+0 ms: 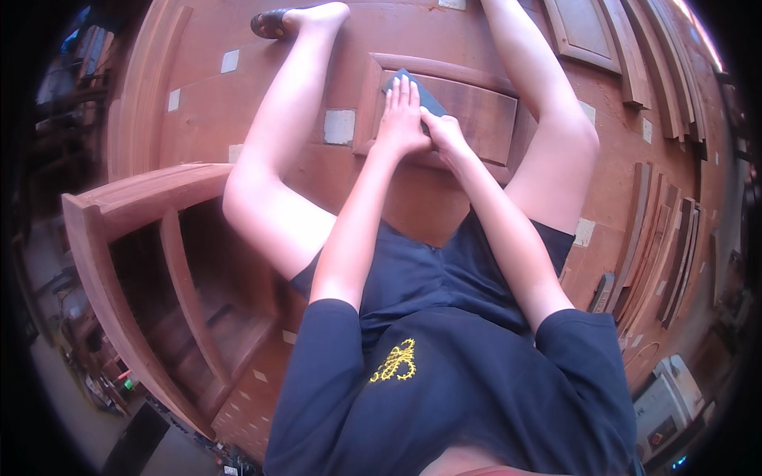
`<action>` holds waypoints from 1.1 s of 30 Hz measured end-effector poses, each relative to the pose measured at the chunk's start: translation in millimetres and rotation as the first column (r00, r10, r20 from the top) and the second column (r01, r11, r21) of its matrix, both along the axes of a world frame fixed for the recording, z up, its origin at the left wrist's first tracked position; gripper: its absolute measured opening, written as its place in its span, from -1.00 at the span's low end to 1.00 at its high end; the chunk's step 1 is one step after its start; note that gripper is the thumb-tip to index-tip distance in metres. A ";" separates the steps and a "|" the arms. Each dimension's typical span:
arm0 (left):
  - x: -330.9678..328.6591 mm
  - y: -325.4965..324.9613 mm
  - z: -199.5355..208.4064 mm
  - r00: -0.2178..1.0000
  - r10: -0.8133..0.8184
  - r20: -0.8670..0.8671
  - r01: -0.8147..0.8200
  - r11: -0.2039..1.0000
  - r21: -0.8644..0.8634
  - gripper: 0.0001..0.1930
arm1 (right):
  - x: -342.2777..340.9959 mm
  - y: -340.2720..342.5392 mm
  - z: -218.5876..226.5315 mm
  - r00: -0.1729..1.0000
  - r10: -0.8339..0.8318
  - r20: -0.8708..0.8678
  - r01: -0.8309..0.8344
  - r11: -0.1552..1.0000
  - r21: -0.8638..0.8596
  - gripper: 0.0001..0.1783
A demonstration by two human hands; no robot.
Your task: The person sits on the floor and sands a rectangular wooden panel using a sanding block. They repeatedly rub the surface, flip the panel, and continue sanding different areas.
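A framed wooden panel (484, 119), like a cabinet door, lies on the brown surface between my legs. On its upper left part sits a dark grey piece of what looks like sandpaper (427, 97); a block under it cannot be made out. My left hand (403, 123) lies flat over the sheet, its fingers stretched out and pressing down. Close against it, my right hand (446, 133) is closed at the sheet's near edge, thumb on top, its other fingers partly hidden. Both wrists almost touch.
A wooden frame with open compartments (171, 230) stands at my left. Wooden strips (651, 246) lie in rows on the right, with another framed panel (582, 32) at the far right. A white box (669, 401) stands at the lower right. Long boards (147, 95) lie far left.
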State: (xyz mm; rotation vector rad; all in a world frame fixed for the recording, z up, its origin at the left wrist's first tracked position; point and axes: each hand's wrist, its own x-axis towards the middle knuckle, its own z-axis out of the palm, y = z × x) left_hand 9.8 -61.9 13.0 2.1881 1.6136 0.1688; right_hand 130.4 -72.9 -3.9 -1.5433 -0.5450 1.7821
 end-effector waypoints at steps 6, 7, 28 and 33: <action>-3.5 -1.9 -11.0 1.000 0.002 0.018 -0.002 1.000 0.005 0.07 | -9.5 -13.9 -10.3 0.999 -0.042 0.028 0.042 0.999 0.001 -0.62; -3.3 -3.4 -7.2 1.000 -0.007 0.028 0.007 1.000 -0.013 0.07 | -9.7 -18.1 -11.0 0.998 -0.063 0.026 0.062 0.998 0.026 -0.62; -11.3 12.5 -1.3 0.999 0.021 -0.025 -0.023 0.995 -0.095 0.13 | -16.5 -1.1 -21.1 0.996 -0.015 -0.088 0.010 0.998 -0.057 -0.57; -1.4 -15.7 10.6 0.976 -0.195 0.097 0.206 0.970 -0.130 0.02 | -18.7 -54.5 9.8 0.966 -0.258 0.028 0.259 0.964 -0.066 -0.52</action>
